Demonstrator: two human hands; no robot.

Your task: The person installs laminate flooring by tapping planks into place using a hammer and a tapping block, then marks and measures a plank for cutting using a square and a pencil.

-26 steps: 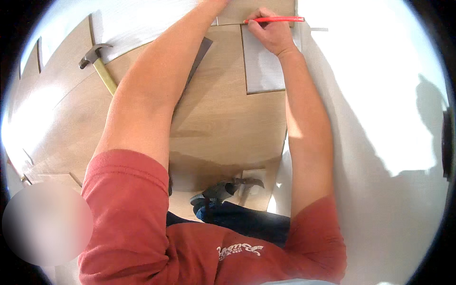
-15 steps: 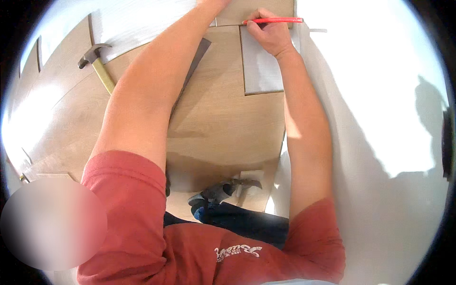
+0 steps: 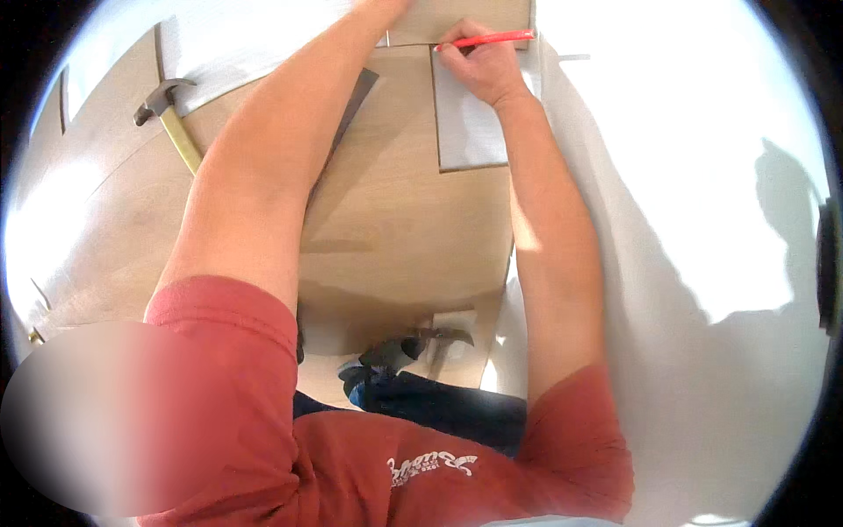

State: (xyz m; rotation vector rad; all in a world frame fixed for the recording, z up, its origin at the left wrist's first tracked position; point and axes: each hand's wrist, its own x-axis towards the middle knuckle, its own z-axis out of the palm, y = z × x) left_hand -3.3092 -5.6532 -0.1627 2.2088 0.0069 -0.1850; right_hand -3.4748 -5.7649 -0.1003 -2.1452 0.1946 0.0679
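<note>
My right hand (image 3: 481,63) is closed around a red pencil (image 3: 502,38), its tip pointing left. The tip is by the upper left corner of an uncovered strip of pale underlay (image 3: 465,132), near the lower edge of a wood-look board (image 3: 496,13). Whether the tip touches the board, I cannot tell. My left forearm (image 3: 263,149) stretches up to the top edge of the picture, where the hand is cut off. Below both arms lie fitted wood-look floor planks (image 3: 404,211).
A claw hammer (image 3: 171,123) with a yellowish handle lies left of my left arm. A dark flat strip (image 3: 351,114) is partly hidden behind that forearm. Beside my right arm rises a pale wall (image 3: 667,369). Another dark-headed hammer (image 3: 448,335) is near my legs.
The whole view has shifted slightly. My right hand has tilted the pencil a little, its tip now lower and its back end raised. The planks and hammer stay in place.
</note>
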